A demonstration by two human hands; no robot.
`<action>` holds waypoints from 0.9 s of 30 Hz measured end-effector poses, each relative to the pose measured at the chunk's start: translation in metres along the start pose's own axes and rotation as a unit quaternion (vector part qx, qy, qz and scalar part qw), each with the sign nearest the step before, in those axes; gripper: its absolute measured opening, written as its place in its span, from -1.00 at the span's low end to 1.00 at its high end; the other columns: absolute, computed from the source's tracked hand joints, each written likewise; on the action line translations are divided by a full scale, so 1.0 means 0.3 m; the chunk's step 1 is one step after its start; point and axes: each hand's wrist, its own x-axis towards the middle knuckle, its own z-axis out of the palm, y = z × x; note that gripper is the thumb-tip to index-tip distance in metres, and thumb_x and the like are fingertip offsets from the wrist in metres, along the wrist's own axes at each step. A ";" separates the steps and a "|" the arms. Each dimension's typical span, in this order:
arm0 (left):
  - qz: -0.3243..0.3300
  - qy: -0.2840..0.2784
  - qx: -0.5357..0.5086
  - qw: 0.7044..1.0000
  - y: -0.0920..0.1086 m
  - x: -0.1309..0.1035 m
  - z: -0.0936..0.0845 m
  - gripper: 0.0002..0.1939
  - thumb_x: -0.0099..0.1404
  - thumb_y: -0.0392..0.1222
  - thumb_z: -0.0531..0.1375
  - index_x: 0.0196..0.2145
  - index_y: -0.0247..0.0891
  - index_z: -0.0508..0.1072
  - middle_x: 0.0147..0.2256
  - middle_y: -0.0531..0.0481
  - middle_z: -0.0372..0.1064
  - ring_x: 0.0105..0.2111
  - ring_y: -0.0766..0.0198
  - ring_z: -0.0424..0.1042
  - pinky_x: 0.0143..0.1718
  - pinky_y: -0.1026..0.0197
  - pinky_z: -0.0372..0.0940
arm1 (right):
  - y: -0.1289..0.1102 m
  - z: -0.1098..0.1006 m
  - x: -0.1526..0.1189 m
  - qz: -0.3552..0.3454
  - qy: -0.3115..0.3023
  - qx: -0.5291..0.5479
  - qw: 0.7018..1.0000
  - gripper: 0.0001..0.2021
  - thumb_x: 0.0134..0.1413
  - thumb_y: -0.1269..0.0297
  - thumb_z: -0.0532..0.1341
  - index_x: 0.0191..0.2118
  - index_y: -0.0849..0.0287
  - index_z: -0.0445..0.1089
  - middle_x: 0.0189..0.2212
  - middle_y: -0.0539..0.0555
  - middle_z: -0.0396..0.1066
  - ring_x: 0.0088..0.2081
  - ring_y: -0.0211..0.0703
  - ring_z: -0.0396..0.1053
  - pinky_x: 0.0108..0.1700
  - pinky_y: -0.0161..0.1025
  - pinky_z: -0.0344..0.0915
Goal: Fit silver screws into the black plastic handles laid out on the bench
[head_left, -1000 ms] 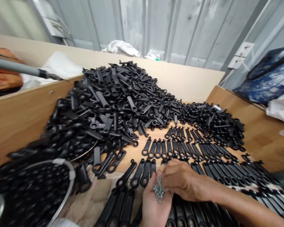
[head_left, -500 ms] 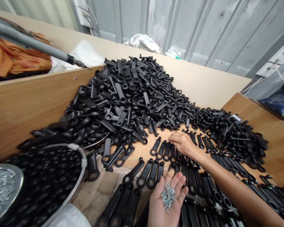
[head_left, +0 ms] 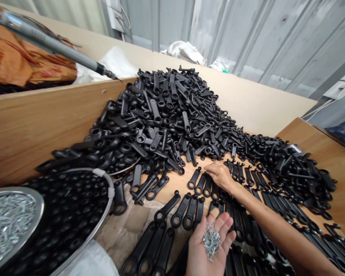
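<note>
My left hand (head_left: 208,245) is palm up at the bottom centre, fingers slightly curled, cupping a small heap of silvery screws (head_left: 211,241). A tan wrap covers one fingertip. Farther out, my right hand (head_left: 220,174) reaches in from the right with its fingers pinched together over the knob end of a black crank handle (head_left: 207,186) in a row. Whatever those fingertips hold is hidden. Several more black handles (head_left: 176,214) lie side by side in rows around both hands, ring ends toward me and knobs pointing away.
A big pile of loose black handles (head_left: 172,111) rises at the back. On the left, a metal bowl of screws (head_left: 40,207) sits over a rimmed basket of black parts (head_left: 110,188). A power screwdriver (head_left: 60,48) hangs at upper left. Wooden boards (head_left: 46,126) flank the table.
The camera view has turned a little left, so the scene sits farther right. My right hand stays at the far row, a little nearer the left handles; my left hand still cradles the screws.
</note>
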 end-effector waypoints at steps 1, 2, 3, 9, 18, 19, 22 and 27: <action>0.000 -0.002 0.000 1.000 -0.001 0.001 -0.003 -0.60 0.24 -0.08 -0.08 -0.34 -0.34 0.49 -0.20 -0.21 0.42 -0.12 0.06 0.35 -0.06 0.03 0.14 | 0.003 0.005 -0.001 0.010 0.013 0.027 1.000 -0.77 0.04 0.35 0.06 -0.29 0.08 0.47 -0.35 0.07 0.44 -0.28 -0.14 0.31 -0.21 -0.24 0.18; 0.001 -0.004 0.001 1.000 -0.002 0.002 -0.007 -0.60 0.24 -0.08 -0.08 -0.32 -0.35 0.48 -0.19 -0.21 0.42 -0.12 0.06 0.34 -0.06 0.03 0.14 | 0.006 0.010 -0.002 0.020 0.025 0.054 0.998 -0.78 0.03 0.34 0.07 -0.30 0.08 0.47 -0.35 0.07 0.44 -0.28 -0.14 0.32 -0.20 -0.25 0.20; 0.001 -0.006 0.002 1.000 -0.003 0.003 -0.010 -0.60 0.24 -0.08 -0.08 -0.30 -0.35 0.48 -0.19 -0.22 0.42 -0.11 0.06 0.34 -0.07 0.03 0.14 | 0.008 0.014 -0.002 0.026 0.035 0.077 0.996 -0.79 0.03 0.34 0.08 -0.31 0.08 0.47 -0.35 0.07 0.45 -0.29 -0.15 0.34 -0.20 -0.25 0.21; 0.007 -0.017 0.004 1.000 -0.005 0.012 -0.024 -0.61 0.22 -0.07 -0.05 -0.25 -0.37 0.46 -0.17 -0.23 0.41 -0.10 0.03 0.33 -0.07 0.02 0.14 | 0.017 0.034 -0.001 0.004 0.073 0.079 0.994 -0.83 0.02 0.32 0.13 -0.38 0.14 0.48 -0.43 0.08 0.45 -0.34 -0.18 0.36 -0.23 -0.27 0.25; 0.023 -0.012 0.014 1.000 -0.006 0.004 -0.018 -0.64 0.22 -0.10 -0.03 -0.26 -0.37 0.45 -0.15 -0.24 0.39 -0.08 0.03 0.31 -0.03 0.01 0.12 | 0.015 0.024 -0.017 -0.077 0.112 0.036 0.990 -0.84 0.05 0.38 0.10 -0.37 0.14 0.45 -0.45 0.06 0.43 -0.34 -0.20 0.34 -0.20 -0.24 0.24; 0.025 -0.012 0.016 0.999 -0.004 0.001 -0.013 -0.65 0.23 -0.10 -0.03 -0.26 -0.37 0.45 -0.14 -0.25 0.38 -0.07 0.03 0.30 -0.02 0.01 0.11 | 0.004 0.002 -0.021 -0.080 0.122 0.040 0.989 -0.84 0.05 0.38 0.10 -0.37 0.15 0.45 -0.44 0.07 0.43 -0.34 -0.20 0.34 -0.21 -0.23 0.24; 0.031 -0.013 0.018 0.999 -0.001 -0.013 0.008 -0.69 0.22 -0.11 0.00 -0.29 -0.37 0.44 -0.11 -0.25 0.35 -0.01 0.01 0.24 0.02 -0.01 0.07 | -0.058 -0.097 -0.057 -0.075 0.148 0.078 0.983 -0.85 0.05 0.39 0.10 -0.36 0.17 0.43 -0.42 0.08 0.42 -0.31 -0.19 0.33 -0.19 -0.21 0.25; 0.040 -0.047 0.012 0.998 -0.008 -0.031 0.042 -0.72 0.22 -0.13 0.00 -0.27 -0.36 0.39 -0.13 -0.20 0.35 -0.06 0.11 0.28 -0.02 0.05 0.13 | -0.240 -0.275 -0.200 -0.126 0.035 0.127 0.983 -0.86 0.06 0.39 0.10 -0.31 0.16 0.41 -0.31 0.06 0.39 -0.18 -0.18 0.27 -0.08 -0.17 0.19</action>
